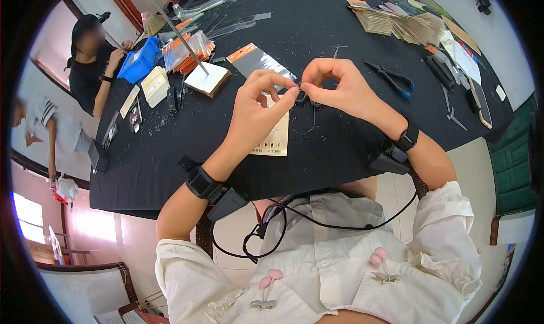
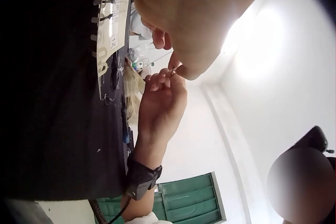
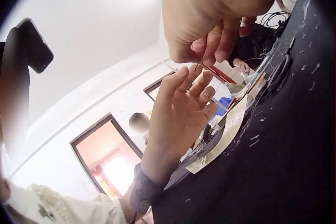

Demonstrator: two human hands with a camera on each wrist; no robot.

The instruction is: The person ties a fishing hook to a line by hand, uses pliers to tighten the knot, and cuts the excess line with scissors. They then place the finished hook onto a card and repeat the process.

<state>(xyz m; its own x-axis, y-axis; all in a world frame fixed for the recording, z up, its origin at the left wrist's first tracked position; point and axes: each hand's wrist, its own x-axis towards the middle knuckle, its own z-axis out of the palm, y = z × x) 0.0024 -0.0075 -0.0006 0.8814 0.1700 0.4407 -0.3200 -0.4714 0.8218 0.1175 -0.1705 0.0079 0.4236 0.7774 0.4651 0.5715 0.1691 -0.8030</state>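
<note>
Both hands are raised over the black table with their fingertips meeting. My left hand (image 1: 262, 106) pinches a tiny thin piece (image 3: 197, 66) between thumb and forefinger; its exact kind I cannot tell. From the other side my right hand (image 1: 344, 89) pinches at the same spot, thumb against bent forefinger. A fine line (image 1: 314, 117) hangs below the right fingers. Under the left hand lies a cream card (image 1: 277, 140) with printed characters and a row of small slots. In the left wrist view, dark strands cross the tabs of this card (image 2: 116, 30).
Blue-handled pliers (image 1: 391, 79) lie right of my hands. An orange-topped clear packet (image 1: 260, 60) lies beyond them. Left stand a rod on a white block (image 1: 207, 80), a blue basket (image 1: 139, 59) and card stacks (image 1: 154, 86). A phone (image 1: 480, 103) lies far right. Another person sits at left.
</note>
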